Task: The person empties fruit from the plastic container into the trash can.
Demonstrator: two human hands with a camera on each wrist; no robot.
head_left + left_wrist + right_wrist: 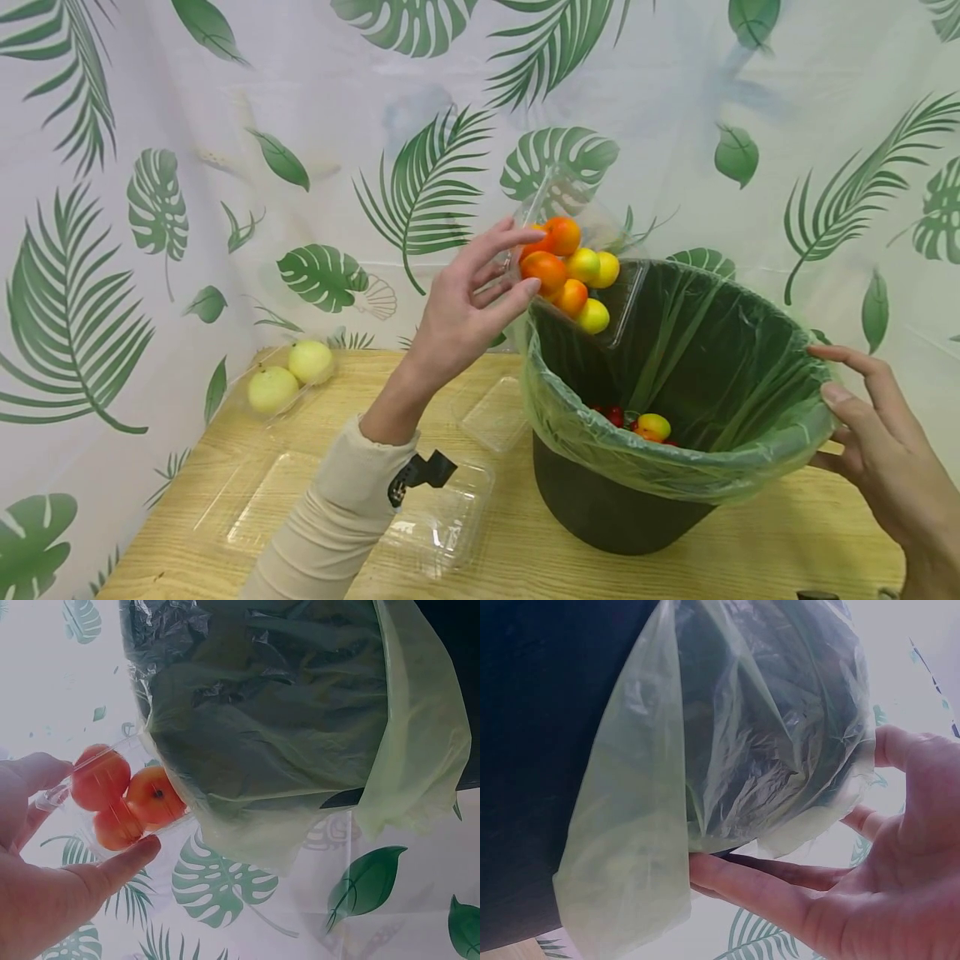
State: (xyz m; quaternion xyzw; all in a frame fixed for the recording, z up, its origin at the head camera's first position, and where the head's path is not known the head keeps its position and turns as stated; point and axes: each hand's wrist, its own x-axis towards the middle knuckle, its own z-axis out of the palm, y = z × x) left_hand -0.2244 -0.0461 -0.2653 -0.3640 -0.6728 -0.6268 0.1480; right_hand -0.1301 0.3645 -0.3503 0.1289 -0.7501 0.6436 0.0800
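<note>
My left hand grips one end of a clear plastic container, tilted down over the left rim of a dark trash bin. Small round orange and yellow fruits fill it; some orange ones show between thumb and fingers in the left wrist view. A pale green bag lines the bin and folds over its rim. My right hand holds the bin's right rim through the bag, fingers and thumb on it. Inside lie a yellow-orange fruit and some small red ones.
Two pale yellow-green round fruits sit in clear packaging at the table's back left. Clear plastic containers lie left of the bin, with another clear piece beyond my left forearm. A leaf-print sheet hangs behind the wooden table.
</note>
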